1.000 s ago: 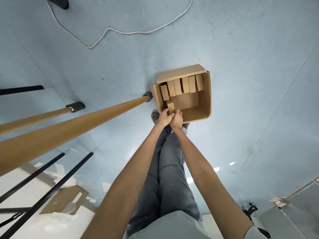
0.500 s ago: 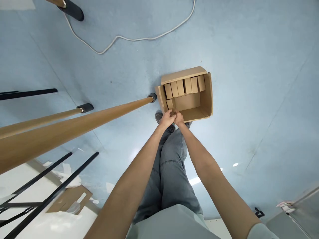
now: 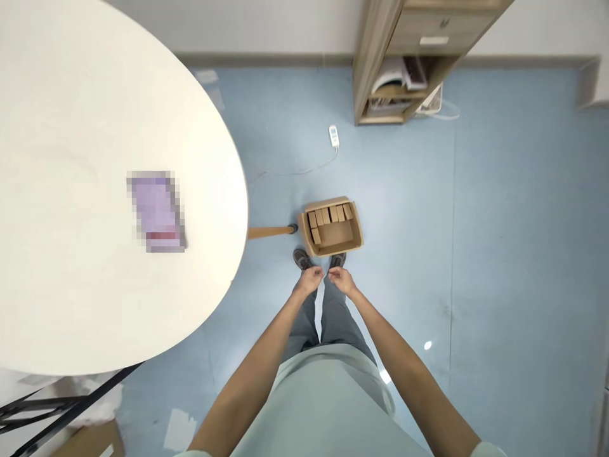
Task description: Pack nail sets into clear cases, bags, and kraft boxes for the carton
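Observation:
My left hand (image 3: 311,279) is in front of my legs with its fingers curled inward, and no object shows in it. Just beside it, my right hand (image 3: 341,279) has its fingers bent toward the left one, also with nothing visible in them. A small gap separates the fingertips. Beyond both hands, an open cardboard carton (image 3: 358,244) stands on the floor by my shoes, touched by neither. Inside it, several small brown boxes (image 3: 326,216) line the far side. Another small brown box (image 3: 316,236) sits against the left wall.
A round white table (image 3: 204,190) fills the left, bearing a blurred purple item (image 3: 159,212). One wooden table leg (image 3: 269,233) reaches the floor beside the carton. Ahead stand a wooden cabinet (image 3: 366,76) and a white power strip (image 3: 333,136) with its cord on the blue floor.
I have risen higher, so the carton looks smaller and the tabletop has come into view. Both hands have drawn back from the carton's near left corner and moved slightly apart.

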Action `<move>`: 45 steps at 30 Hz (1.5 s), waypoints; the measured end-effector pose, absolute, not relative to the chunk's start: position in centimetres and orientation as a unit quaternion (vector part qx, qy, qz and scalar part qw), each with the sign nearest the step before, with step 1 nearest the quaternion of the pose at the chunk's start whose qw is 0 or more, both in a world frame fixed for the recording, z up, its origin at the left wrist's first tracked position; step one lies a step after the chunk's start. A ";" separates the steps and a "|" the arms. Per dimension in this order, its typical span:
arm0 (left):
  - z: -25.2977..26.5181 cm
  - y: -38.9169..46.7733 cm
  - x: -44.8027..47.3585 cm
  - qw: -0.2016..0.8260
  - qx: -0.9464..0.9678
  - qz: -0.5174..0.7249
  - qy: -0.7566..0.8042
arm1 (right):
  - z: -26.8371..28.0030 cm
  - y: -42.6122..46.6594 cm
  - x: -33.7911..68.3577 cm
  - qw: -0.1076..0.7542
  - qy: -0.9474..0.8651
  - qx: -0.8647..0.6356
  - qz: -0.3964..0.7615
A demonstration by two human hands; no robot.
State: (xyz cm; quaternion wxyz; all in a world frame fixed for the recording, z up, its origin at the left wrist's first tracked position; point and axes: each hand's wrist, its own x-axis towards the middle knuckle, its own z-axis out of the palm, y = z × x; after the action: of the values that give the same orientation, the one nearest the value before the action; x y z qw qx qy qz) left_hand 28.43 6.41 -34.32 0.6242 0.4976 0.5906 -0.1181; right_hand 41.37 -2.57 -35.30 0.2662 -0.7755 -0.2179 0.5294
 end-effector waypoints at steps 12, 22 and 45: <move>-13.6 5.5 28.3 0.640 0.561 0.080 0.519 | -16.0 -2.7 45.9 0.448 -0.225 -0.668 0.550; -0.9 3.4 20.9 0.615 0.589 0.217 0.477 | -3.7 -2.9 39.7 0.494 -0.298 -0.625 0.526; 4.7 -3.5 -15.7 0.493 0.395 0.492 0.599 | 4.4 0.6 3.6 0.362 -0.449 -0.526 0.624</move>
State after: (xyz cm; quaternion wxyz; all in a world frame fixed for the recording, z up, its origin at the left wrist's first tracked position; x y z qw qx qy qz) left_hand -15.71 -3.48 4.66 0.4934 0.3945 0.5991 0.4919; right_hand 3.56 0.60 4.41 0.3620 -0.5265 -0.4492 0.6244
